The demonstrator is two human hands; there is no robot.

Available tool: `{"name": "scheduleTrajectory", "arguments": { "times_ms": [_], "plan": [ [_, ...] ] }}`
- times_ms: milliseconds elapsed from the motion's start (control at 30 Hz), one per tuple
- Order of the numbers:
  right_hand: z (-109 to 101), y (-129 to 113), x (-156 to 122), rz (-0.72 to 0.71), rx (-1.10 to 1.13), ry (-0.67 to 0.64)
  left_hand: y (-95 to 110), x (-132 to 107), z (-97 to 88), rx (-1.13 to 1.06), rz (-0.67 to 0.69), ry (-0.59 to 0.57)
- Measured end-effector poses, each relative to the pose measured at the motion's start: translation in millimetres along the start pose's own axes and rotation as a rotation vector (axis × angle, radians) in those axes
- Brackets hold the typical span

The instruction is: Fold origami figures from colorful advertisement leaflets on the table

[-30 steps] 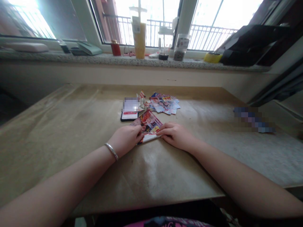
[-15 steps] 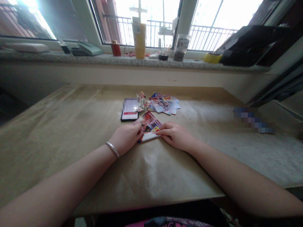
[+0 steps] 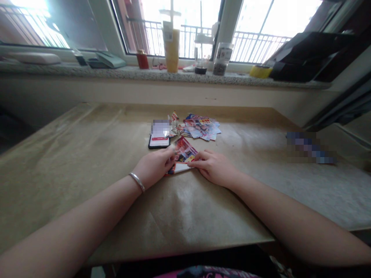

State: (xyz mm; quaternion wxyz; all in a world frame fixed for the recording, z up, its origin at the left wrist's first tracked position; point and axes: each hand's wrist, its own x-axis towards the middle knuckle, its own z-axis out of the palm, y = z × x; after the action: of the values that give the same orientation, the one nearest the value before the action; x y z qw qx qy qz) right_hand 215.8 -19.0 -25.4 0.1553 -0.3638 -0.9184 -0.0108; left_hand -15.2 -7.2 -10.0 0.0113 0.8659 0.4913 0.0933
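Note:
A colourful printed sheet of paper point(image 3: 185, 149) lies on the table between my hands, its near edge folded over and showing white. My left hand point(image 3: 158, 162), with a silver bangle at the wrist, grips the left side of the sheet with fingers curled. On the other side, my right hand point(image 3: 211, 164) pinches the folded edge, thumb and fingers pressed on the white strip. Just beyond my left hand lies a phone point(image 3: 159, 142) with a lit screen, partly blurred out. Behind the sheet are a fanned pile of printed leaflets point(image 3: 202, 127) and some folded paper pieces point(image 3: 175, 122).
The table point(image 3: 116, 127) has a pale brown cover. A blurred-out flat item point(image 3: 311, 148) lies at its right end. Along the stone windowsill point(image 3: 130, 74) stand a tall yellow cup point(image 3: 172, 50), a red jar point(image 3: 142, 60), clear containers, yellow tape point(image 3: 260, 72) and a black bag point(image 3: 307, 56).
My right thumb and fingers have slid slightly left along the folded edge. The white strip looks a little wider at its left part. My left hand has hardly moved.

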Motion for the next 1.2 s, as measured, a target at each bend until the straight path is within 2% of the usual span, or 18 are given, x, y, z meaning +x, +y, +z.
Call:
{"name": "scheduleTrajectory", "arguments": {
  "times_ms": [67, 200, 367, 467, 567, 667, 800, 1200],
  "plan": [
    [1, 0, 0, -0.003, 0.009, 0.0, -5, -2, -2.4, -0.064, 0.095, 0.002],
    [0, 0, 0, -0.003, 0.024, -0.01, -12, -7, -11.3, -0.076, 0.287, -0.08],
    [-1, -1, -1, 0.028, 0.012, -0.024, -9, -9, -8.1, 0.108, 0.392, 0.016],
    [0, 0, -1, 0.046, -0.001, -0.018, -6, -7, 0.1, 0.127, 0.33, 0.066],
    [0, 1, -1, 0.05, -0.014, -0.005, -5, -6, 3.7, 0.116, 0.331, 0.099],
    [-1, 1, -1, 0.039, -0.017, -0.006, -4, -6, 0.3, 0.109, 0.341, 0.06],
    [-2, 2, -2, 0.027, 0.037, 0.015, 1, -9, -6.8, 0.116, 0.289, -0.021],
    [-1, 5, -1, 0.053, 0.033, 0.008, 5, -10, -5.1, 0.17, 0.271, 0.007]
  ]
}}
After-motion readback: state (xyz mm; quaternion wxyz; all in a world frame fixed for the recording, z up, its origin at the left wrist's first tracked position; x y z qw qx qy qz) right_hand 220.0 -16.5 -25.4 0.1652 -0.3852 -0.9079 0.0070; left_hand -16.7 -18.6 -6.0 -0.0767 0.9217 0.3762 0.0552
